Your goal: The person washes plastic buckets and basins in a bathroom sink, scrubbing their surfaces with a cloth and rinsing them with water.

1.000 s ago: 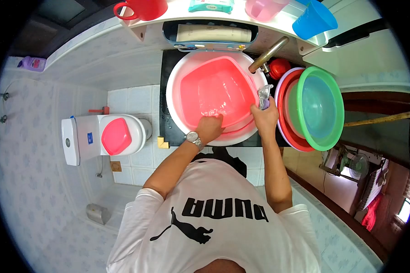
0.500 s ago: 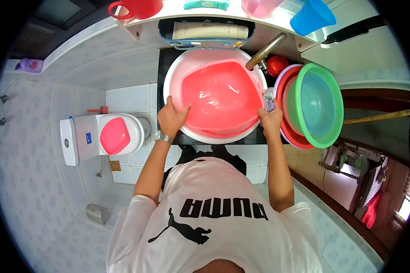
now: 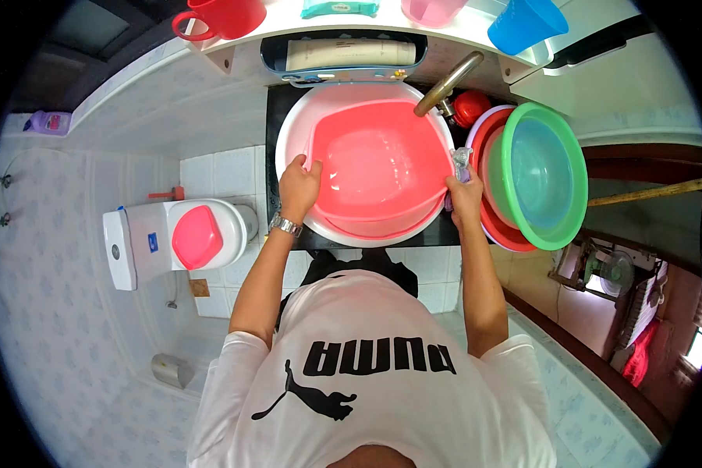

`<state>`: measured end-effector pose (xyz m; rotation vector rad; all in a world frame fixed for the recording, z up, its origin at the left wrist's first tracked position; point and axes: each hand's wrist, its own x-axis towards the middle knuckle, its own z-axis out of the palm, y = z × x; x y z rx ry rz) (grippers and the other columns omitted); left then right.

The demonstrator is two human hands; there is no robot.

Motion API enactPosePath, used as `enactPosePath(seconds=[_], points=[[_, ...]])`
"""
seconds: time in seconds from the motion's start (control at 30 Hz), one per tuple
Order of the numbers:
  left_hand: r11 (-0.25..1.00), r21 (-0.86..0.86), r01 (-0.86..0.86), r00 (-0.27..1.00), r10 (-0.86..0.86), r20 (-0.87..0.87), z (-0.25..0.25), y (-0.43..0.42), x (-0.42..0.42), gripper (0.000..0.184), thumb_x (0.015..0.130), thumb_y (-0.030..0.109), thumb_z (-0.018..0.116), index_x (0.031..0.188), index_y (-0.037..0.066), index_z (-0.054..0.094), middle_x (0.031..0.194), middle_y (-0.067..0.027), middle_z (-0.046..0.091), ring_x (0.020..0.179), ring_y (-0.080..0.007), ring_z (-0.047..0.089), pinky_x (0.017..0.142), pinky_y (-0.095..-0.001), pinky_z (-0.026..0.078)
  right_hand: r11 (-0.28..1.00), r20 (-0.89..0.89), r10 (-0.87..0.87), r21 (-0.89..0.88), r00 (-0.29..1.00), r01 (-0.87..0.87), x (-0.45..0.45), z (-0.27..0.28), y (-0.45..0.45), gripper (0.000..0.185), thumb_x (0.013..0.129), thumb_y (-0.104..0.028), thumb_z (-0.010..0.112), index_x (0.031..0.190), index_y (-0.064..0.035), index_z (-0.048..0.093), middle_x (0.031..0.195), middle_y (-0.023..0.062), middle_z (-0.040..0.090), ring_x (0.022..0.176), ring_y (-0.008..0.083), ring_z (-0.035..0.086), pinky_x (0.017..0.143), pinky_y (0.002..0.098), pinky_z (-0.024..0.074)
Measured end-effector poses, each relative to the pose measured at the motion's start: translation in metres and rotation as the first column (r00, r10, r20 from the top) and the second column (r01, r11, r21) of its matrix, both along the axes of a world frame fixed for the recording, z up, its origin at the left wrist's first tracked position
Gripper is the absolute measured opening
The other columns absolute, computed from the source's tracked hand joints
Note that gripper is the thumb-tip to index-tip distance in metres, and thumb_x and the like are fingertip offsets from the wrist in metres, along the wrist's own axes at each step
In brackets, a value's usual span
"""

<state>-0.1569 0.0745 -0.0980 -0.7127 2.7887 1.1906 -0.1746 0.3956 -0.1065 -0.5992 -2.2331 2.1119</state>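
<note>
A pink plastic basin [image 3: 378, 156] with a rounded, squarish outline sits over the white sink [image 3: 288, 140], and its inside looks wet. My left hand [image 3: 299, 187] grips the basin's left rim, thumb on the inner side. At the right rim is my right hand [image 3: 466, 196], its fingers closed around the edge and partly hidden. Beside those fingers shows a small scrubber [image 3: 462, 160] with a silvery top and a purple part; whether the hand also holds it is unclear. Part of another pink surface [image 3: 382, 228] shows under the basin's near edge.
A brass-coloured faucet [image 3: 448, 84] reaches over the basin's far right edge. Stacked basins, the green one [image 3: 577, 179] on top, stand close to my right hand. A shelf [image 3: 444, 39] with cups runs above. Left, a pink lid-like piece [image 3: 197, 238] lies on the toilet [image 3: 125, 248].
The basin has tilted slightly, and more of the pink surface shows below its near edge. My left hand has shifted a little up along the rim. The view has moved slightly.
</note>
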Motion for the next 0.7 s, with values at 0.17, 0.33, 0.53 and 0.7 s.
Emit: enactPosePath(seconds=[0.17,0.33,0.53,0.7], points=[[0.997,0.047,0.054,0.998,-0.055,0.020,0.010,-0.015,-0.007,0.051,0.089,0.040,0.056,0.114,-0.004,0.063,0.083,-0.0240,0.067,0.080,-0.0378,0.066,0.073,-0.0428,0.049,0.987,0.061,0.000,-0.162,0.998,0.010,0.000,-0.013,0.003,0.035,0.073,0.002,0.061,0.109,0.0037,0.062,0.092,0.0089,0.068,0.078,0.0168,0.065,0.069,0.0298,0.0518],[0.982,0.150,0.116,0.984,-0.094,-0.150,0.052,-0.014,-0.017,0.040,0.092,0.034,0.053,0.101,-0.002,0.068,0.076,-0.0217,0.066,0.075,-0.0349,0.065,0.068,-0.0414,0.047,0.957,0.170,0.010,-0.287,0.985,0.039,0.006,-0.009,0.002,0.029,0.076,0.001,0.062,0.105,0.0032,0.063,0.092,0.0091,0.068,0.077,0.0180,0.066,0.068,0.0302,0.0526],[0.904,0.412,0.116,0.993,-0.105,-0.049,0.099,-0.008,-0.029,0.036,0.093,0.030,0.058,0.085,-0.003,0.068,0.058,-0.0051,0.057,0.053,-0.0123,0.051,0.051,-0.0292,0.037,0.904,0.263,0.097,-0.426,0.960,0.026,0.010,-0.021,-0.004,0.023,0.084,-0.009,0.061,0.103,0.0032,0.064,0.090,0.0107,0.068,0.073,0.0194,0.067,0.064,0.0313,0.0544],[0.876,0.461,0.144,0.988,-0.152,-0.018,0.141,0.007,-0.041,0.031,0.092,0.028,0.062,0.084,-0.001,0.068,0.057,0.0019,0.052,0.047,-0.0069,0.045,0.041,-0.0254,0.033,0.901,0.390,0.182,-0.434,0.903,0.006,0.022,-0.049,-0.012,0.023,0.085,-0.011,0.061,0.103,0.0036,0.063,0.087,0.0121,0.067,0.072,0.0210,0.067,0.062,0.0350,0.0555]])
